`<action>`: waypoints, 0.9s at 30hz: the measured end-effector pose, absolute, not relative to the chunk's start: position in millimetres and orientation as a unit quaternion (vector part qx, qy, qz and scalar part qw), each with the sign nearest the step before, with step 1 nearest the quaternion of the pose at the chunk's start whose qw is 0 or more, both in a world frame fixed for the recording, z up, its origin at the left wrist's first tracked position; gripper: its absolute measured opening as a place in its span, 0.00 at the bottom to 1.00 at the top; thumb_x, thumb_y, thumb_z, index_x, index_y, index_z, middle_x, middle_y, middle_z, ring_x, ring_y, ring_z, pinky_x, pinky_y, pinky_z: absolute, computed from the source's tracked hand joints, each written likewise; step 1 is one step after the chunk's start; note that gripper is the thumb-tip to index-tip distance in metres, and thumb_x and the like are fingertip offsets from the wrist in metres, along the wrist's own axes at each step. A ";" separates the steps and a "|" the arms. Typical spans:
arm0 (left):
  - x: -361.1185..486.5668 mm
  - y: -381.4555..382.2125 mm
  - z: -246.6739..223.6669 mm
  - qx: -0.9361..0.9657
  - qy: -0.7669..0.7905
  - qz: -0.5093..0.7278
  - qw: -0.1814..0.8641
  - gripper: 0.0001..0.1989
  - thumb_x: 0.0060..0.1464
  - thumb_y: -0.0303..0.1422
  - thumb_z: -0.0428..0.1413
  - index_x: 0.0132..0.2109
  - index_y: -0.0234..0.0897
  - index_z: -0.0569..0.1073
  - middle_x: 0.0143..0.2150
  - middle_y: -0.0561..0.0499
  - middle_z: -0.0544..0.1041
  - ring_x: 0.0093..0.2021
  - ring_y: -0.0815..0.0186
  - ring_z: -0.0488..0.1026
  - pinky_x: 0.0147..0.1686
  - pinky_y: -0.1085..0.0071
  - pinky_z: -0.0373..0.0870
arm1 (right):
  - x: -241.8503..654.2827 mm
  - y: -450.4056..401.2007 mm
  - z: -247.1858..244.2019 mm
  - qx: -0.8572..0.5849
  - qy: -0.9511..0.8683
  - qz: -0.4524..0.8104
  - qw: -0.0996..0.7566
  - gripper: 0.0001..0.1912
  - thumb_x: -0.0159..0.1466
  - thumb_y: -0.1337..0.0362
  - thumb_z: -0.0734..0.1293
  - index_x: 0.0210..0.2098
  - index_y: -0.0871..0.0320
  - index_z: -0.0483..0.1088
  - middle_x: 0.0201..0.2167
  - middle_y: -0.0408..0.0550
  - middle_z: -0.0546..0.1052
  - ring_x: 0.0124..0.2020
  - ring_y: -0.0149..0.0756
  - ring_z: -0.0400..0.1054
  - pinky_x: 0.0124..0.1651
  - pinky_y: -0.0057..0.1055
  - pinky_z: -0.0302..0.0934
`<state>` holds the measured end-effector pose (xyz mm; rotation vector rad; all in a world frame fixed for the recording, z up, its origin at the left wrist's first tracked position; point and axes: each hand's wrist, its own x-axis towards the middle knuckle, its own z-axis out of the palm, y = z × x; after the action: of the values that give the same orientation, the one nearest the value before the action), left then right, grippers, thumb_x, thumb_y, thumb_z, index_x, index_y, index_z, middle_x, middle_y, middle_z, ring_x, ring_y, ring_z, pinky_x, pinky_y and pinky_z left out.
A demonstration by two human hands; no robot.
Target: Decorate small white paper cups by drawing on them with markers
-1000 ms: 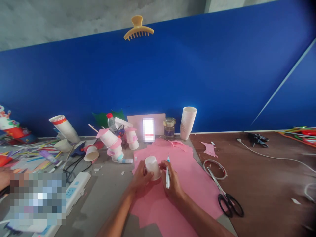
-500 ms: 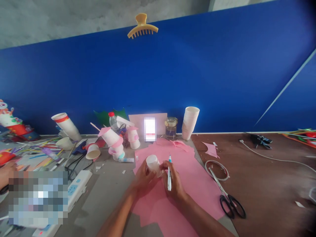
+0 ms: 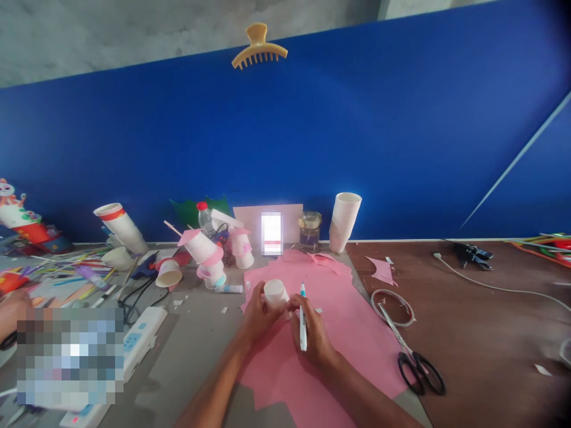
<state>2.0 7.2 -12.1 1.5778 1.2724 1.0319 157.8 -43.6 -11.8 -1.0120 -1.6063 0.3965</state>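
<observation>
A white paper cup [image 3: 274, 291] is upside down over the pink paper [image 3: 352, 345], its base facing up. My left hand [image 3: 257, 315] is closed around the cup's left side. In my right hand [image 3: 314, 333] is a white marker pen [image 3: 303, 327], its blue end pointing up and away from me. The fingertips of that hand meet the cup's lower right side; whether they pinch something small there, I cannot tell. My fingers hide the cup's lower part.
Scissors [image 3: 413, 362] and a tape roll [image 3: 392, 307] lie to the right. Behind stand a stack of paper cups [image 3: 345, 223], a lidded jar [image 3: 309, 232] and pink-trimmed cup figures [image 3: 203, 252]. At left are a power strip [image 3: 138, 336] and another person's hand [image 3: 13, 315].
My right hand has shifted slightly, and the pen's blue end has swung left. A small white scrap now shows beside my right fingers. My left hand still grips the cup.
</observation>
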 end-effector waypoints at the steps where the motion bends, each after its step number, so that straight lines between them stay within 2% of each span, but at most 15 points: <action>1: 2.1 7.3 -11.6 0.628 0.505 0.415 0.423 0.33 0.45 0.35 0.62 0.57 0.37 0.58 0.51 0.44 0.70 0.48 0.59 0.70 0.47 0.64 0.67 | 157.4 -43.4 -12.0 -0.424 -0.687 0.163 0.567 0.12 0.64 0.70 0.57 0.48 0.57 0.61 0.36 0.50 0.73 0.36 0.35 0.70 0.40 0.31 0.66; 9: 7.7 2.8 8.8 0.642 0.495 0.383 0.443 0.25 0.47 0.36 0.59 0.52 0.34 0.65 0.43 0.46 0.75 0.39 0.63 0.73 0.37 0.69 0.69 | 158.3 -49.3 -5.1 -0.381 -0.697 0.137 0.592 0.15 0.66 0.69 0.57 0.53 0.56 0.59 0.37 0.51 0.74 0.38 0.37 0.70 0.41 0.33 0.67; 11: 8.3 1.6 11.2 0.645 0.504 0.381 0.429 0.24 0.47 0.34 0.58 0.52 0.34 0.66 0.41 0.47 0.76 0.37 0.63 0.72 0.36 0.69 0.69 | 160.1 -51.3 1.7 -0.356 -0.715 0.113 0.591 0.15 0.67 0.66 0.57 0.53 0.55 0.60 0.36 0.50 0.74 0.36 0.38 0.70 0.42 0.36 0.67; 16: 8.3 -0.2 12.1 0.638 0.495 0.392 0.441 0.22 0.48 0.34 0.56 0.51 0.34 0.66 0.39 0.49 0.75 0.36 0.65 0.72 0.36 0.70 0.69 | 161.0 -50.4 10.0 -0.308 -0.762 0.043 0.569 0.16 0.67 0.62 0.57 0.54 0.55 0.62 0.33 0.49 0.74 0.35 0.39 0.69 0.52 0.48 0.61; 19: 8.8 -0.5 14.3 0.640 0.494 0.394 0.438 0.21 0.48 0.34 0.57 0.50 0.34 0.67 0.39 0.49 0.75 0.38 0.64 0.73 0.38 0.70 0.70 | 159.6 -48.5 8.2 -0.311 -0.761 0.043 0.568 0.17 0.65 0.67 0.58 0.53 0.55 0.63 0.34 0.49 0.74 0.36 0.39 0.68 0.52 0.48 0.62; 22: 9.1 0.0 16.3 0.651 0.510 0.376 0.419 0.21 0.48 0.34 0.56 0.50 0.34 0.67 0.37 0.50 0.75 0.35 0.64 0.73 0.35 0.70 0.70 | 158.7 -47.2 7.4 -0.308 -0.753 0.060 0.578 0.19 0.63 0.73 0.59 0.53 0.56 0.63 0.36 0.51 0.72 0.37 0.40 0.67 0.47 0.45 0.64; 27: 9.0 0.7 17.9 0.665 0.514 0.363 0.404 0.22 0.46 0.34 0.56 0.49 0.33 0.67 0.37 0.49 0.76 0.34 0.63 0.74 0.34 0.69 0.70 | 158.7 -46.6 8.0 -0.298 -0.750 0.092 0.583 0.21 0.61 0.76 0.60 0.52 0.55 0.63 0.37 0.52 0.71 0.38 0.40 0.65 0.41 0.40 0.66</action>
<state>9.0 0.7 17.9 1.6785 1.2977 0.9157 158.7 -46.6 8.0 -0.6956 -1.7514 0.2149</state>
